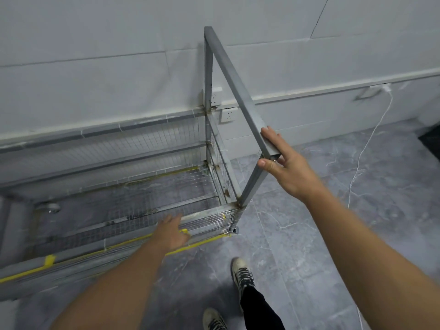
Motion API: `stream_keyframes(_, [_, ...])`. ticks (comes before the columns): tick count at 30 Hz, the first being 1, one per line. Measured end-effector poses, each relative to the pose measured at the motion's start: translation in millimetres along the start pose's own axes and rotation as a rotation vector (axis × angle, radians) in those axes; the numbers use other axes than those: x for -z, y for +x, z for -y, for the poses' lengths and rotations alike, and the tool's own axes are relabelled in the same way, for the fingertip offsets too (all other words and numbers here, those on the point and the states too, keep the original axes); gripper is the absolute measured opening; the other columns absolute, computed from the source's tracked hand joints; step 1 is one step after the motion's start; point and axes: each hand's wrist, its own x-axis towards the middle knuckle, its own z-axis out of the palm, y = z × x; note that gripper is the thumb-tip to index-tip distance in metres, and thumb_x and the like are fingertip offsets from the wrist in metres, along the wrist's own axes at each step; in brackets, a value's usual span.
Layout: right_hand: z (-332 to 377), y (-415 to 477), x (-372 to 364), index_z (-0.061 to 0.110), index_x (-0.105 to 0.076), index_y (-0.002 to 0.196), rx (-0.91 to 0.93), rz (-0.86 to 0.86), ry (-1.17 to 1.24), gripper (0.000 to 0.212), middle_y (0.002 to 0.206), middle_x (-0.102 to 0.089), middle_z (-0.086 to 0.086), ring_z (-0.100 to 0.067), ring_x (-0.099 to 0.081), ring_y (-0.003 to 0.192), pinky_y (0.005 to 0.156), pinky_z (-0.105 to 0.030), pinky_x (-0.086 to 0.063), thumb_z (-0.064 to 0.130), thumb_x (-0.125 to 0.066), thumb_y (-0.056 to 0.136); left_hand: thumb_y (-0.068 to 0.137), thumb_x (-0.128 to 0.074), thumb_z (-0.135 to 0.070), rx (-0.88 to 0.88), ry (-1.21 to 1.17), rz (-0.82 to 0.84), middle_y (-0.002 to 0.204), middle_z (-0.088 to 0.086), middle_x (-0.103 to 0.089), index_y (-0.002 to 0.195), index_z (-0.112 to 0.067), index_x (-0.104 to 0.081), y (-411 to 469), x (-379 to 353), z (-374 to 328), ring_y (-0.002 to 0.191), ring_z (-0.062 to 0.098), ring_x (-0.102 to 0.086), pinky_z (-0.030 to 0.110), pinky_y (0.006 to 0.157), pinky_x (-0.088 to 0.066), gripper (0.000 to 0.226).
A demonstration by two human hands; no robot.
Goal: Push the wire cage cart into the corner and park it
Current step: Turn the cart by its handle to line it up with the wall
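Hands open and holding nothing, the right hand flat against the handle frame, the left hand on the near rail, apparently nudge the wire cage cart along the wall towards its corner.

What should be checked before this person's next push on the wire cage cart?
1. Right hand on the grey square-tube handle frame: ok, fingers straight at its near corner.
2. Left hand on the near rail of the grey wire cage cart: ok, though blurred.
3. White cable clear of the cart: ok, lies to its right.
4. Pale laced shoes clear of the cart: ok.
5. Gap to the white wall: cannot tell.
6. Room corner reached: cannot tell, none visible.
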Motion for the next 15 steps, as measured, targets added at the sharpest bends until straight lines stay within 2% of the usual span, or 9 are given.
stream_keyframes(3, [0.8,-0.9,2.1,0.051,-0.033,0.146,0.007,0.023,0.011,0.067,0.159,-0.022,0.026,-0.002,-0.006,0.15,0.12,-0.051,-0.023,0.033,-0.066,0.09,0.093,-0.058,-0.046,-0.021,-0.083,-0.066,0.165,0.005,-0.001,0.157,-0.027,-0.012,-8.9,14.9,-15.9,0.151,0.031,-0.006,0.045,0.12,-0.018,0.081])
stream_keyframes(7, [6.8,0.8,8.9,0.044,-0.034,0.149,0.012,0.06,0.028,0.068,0.16,-0.022,0.024,-0.001,-0.004,0.15,0.121,-0.052,-0.022,0.045,-0.065,0.088,0.094,-0.057,-0.044,-0.051,-0.152,-0.182,0.165,0.006,-0.011,0.156,-0.023,-0.019,-24.9,29.4,-46.3,0.15,0.027,-0.013,0.042,0.12,-0.018,0.076])
stream_keyframes(11, [22.7,11.4,13.5,0.039,-0.032,0.151,0.027,0.084,-0.04,0.063,0.163,-0.016,0.018,-0.004,-0.003,0.15,0.123,-0.045,-0.015,0.05,-0.056,0.094,0.095,-0.058,-0.041,-0.019,-0.232,-0.233,0.164,0.005,-0.015,0.156,-0.02,-0.021,-42.9,35.9,-66.1,0.149,0.025,-0.018,0.037,0.119,-0.02,0.074])
stream_keyframes(15, [33.7,30.4,15.4,0.031,-0.022,0.156,0.059,0.155,-0.167,0.067,0.166,-0.005,0.007,-0.013,0.0,0.152,0.122,-0.044,-0.013,0.049,-0.05,0.098,0.093,-0.058,-0.044,0.04,-0.19,-0.363,0.164,0.002,-0.014,0.156,-0.027,-0.017,-61.2,43.4,-78.7,0.148,0.026,-0.019,0.046,0.118,-0.025,0.078])
